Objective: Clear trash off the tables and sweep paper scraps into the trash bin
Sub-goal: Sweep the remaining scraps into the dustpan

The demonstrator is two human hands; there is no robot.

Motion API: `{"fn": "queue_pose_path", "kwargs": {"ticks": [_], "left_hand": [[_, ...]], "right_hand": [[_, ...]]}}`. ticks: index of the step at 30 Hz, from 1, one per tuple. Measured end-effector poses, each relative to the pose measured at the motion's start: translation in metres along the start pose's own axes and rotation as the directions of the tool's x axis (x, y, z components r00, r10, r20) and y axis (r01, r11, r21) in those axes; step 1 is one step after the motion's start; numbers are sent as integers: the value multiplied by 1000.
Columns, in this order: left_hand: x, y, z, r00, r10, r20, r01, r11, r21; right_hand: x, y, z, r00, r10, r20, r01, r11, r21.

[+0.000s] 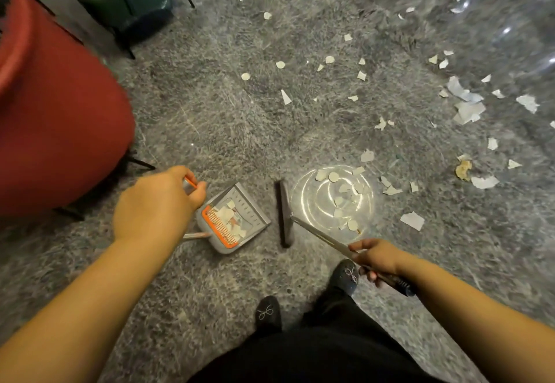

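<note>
Our left hand (156, 202) grips the dustpan (232, 217) handle; our right hand (375, 258) grips the broom (285, 213) pole. Scraps (339, 199) lie beside the broom on the floor (228, 118).

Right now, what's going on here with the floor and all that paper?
A person is sweeping torn paper off a grey floor. Their left hand grips the handle of a grey dustpan, which already holds a few scraps. Their right hand grips the broom handle, with the broom head set between the dustpan and a cluster of paper scraps. Many more pieces lie scattered farther out to the right. A red chair stands on the left.
</note>
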State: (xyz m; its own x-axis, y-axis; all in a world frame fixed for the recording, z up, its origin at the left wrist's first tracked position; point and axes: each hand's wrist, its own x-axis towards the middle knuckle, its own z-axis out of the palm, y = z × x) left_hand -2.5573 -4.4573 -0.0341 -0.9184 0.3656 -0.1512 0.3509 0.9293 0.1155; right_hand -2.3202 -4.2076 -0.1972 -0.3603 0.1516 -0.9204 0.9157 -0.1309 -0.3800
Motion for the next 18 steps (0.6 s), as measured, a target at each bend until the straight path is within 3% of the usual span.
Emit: {"fn": "queue_pose_path", "kwargs": {"ticks": [18], "left_hand": [[49, 213, 50, 992, 118, 54, -112, 989, -97]], "right_hand": [[-7, 25, -239, 961, 126, -245, -57, 961, 270]]}}
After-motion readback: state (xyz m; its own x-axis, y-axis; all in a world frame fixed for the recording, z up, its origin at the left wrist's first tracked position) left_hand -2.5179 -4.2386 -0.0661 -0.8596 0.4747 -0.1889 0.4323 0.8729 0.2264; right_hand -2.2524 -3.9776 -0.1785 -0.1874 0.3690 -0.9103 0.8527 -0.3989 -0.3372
